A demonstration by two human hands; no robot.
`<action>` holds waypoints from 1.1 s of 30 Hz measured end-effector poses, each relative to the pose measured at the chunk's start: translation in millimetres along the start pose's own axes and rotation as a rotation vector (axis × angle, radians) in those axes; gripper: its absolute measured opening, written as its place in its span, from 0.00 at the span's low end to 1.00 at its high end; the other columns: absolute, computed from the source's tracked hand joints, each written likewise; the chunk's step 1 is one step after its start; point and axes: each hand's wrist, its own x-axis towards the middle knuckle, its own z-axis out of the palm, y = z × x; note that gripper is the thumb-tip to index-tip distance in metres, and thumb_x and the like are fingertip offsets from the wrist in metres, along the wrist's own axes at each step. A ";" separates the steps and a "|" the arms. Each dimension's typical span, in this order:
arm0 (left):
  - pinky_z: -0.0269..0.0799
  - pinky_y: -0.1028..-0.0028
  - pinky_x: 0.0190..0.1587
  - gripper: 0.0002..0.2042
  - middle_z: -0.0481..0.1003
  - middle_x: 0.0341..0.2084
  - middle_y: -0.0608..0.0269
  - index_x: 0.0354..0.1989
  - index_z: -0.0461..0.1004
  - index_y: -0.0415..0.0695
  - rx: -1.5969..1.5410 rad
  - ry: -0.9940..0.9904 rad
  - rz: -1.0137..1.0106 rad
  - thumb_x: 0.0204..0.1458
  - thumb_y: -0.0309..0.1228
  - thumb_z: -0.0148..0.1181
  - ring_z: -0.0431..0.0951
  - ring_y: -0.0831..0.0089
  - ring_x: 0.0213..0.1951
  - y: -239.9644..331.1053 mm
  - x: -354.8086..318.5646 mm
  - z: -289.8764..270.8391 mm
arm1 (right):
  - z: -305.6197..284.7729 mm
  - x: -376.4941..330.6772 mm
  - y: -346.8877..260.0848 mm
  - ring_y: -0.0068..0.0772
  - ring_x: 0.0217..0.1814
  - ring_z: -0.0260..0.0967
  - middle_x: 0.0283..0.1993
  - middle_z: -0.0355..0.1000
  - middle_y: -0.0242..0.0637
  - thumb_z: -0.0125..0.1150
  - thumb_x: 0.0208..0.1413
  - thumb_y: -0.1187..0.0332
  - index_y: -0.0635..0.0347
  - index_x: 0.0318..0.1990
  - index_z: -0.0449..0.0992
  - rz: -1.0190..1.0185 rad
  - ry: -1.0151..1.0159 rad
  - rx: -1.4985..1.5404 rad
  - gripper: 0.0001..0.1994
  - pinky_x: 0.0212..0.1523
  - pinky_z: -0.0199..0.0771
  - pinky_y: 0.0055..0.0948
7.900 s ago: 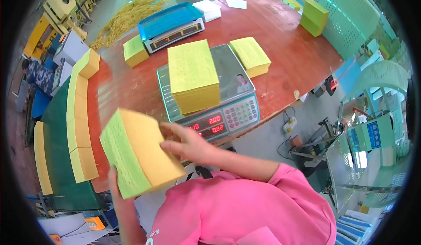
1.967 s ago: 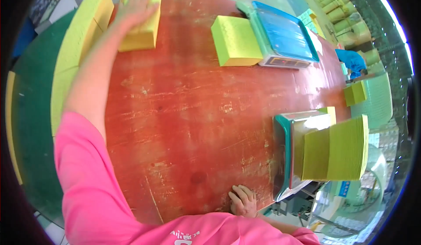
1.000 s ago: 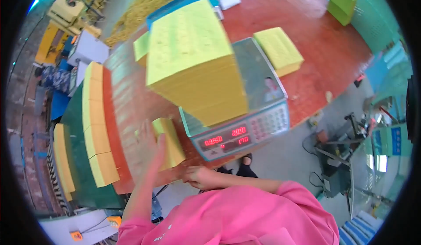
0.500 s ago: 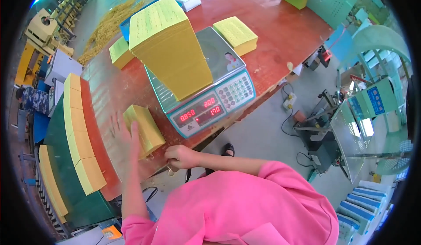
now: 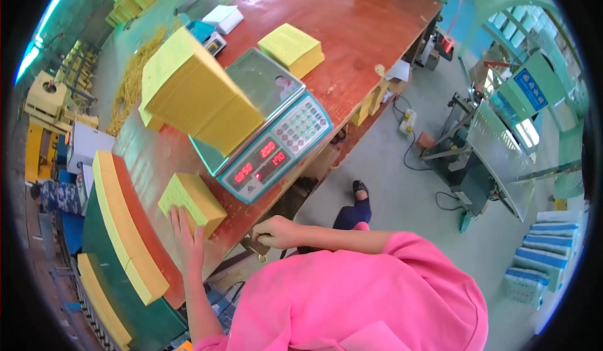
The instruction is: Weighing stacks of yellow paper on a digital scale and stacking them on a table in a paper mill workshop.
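My left hand (image 5: 186,239) lies flat with fingers apart against the near side of a small yellow stack of paper sheets (image 5: 193,200) on the red-brown table (image 5: 352,30). Just right of that stack stands a teal weighing scale (image 5: 276,143) with lit red digits. A tall, tilted stack of yellow sheets (image 5: 195,99) rests on its pan. My right hand (image 5: 274,231) is curled at the table's front edge below the scale; whether it grips anything is unclear.
Another yellow stack (image 5: 292,48) lies beyond the scale, and a second scale (image 5: 210,37) stands farther back. Long yellow piles (image 5: 122,225) line the green surface to the left. Machines and cables stand on the floor to the right. Another person (image 5: 53,195) is at far left.
My left hand has come to rest on the small yellow stack, which now sits flat beside the scale. The view has swung, and my right hand stays at the table edge.
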 end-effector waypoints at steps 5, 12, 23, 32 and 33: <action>0.46 0.54 0.71 0.32 0.51 0.70 0.45 0.66 0.59 0.38 0.127 0.007 -0.044 0.51 0.29 0.57 0.49 0.47 0.71 13.0 -4.5 -6.2 | -69.4 -29.1 2.0 0.44 0.34 0.75 0.33 0.76 0.45 0.55 0.53 0.70 0.61 0.39 0.78 0.007 0.064 0.068 0.09 0.38 0.73 0.37; 0.58 0.58 0.66 0.32 0.62 0.64 0.45 0.62 0.64 0.36 0.299 -0.125 -0.227 0.45 0.24 0.63 0.61 0.49 0.65 73.4 3.8 -21.2 | -192.1 -63.3 34.0 0.44 0.34 0.75 0.33 0.76 0.45 0.56 0.54 0.68 0.61 0.40 0.78 0.017 0.149 0.037 0.09 0.37 0.74 0.38; 0.70 0.61 0.57 0.31 0.73 0.53 0.46 0.57 0.70 0.38 0.576 -0.264 -0.346 0.39 0.22 0.69 0.73 0.51 0.55 78.4 33.4 -18.1 | -310.8 -95.1 50.9 0.47 0.34 0.77 0.33 0.77 0.46 0.57 0.54 0.67 0.60 0.41 0.78 0.152 0.015 0.202 0.10 0.38 0.76 0.38; 0.70 0.60 0.57 0.29 0.73 0.54 0.47 0.58 0.69 0.40 0.542 -0.268 -0.464 0.42 0.21 0.65 0.73 0.50 0.55 75.8 36.5 -17.4 | -331.0 -100.2 51.4 0.53 0.36 0.76 0.34 0.77 0.49 0.57 0.54 0.64 0.61 0.38 0.78 0.240 -0.029 0.186 0.11 0.39 0.75 0.43; 0.70 0.60 0.57 0.29 0.73 0.54 0.47 0.58 0.69 0.40 0.534 -0.260 -0.491 0.42 0.21 0.65 0.73 0.50 0.55 75.2 35.7 -15.4 | -330.0 -98.5 51.3 0.53 0.36 0.76 0.34 0.77 0.49 0.57 0.54 0.64 0.61 0.38 0.78 0.238 -0.057 0.179 0.11 0.39 0.75 0.43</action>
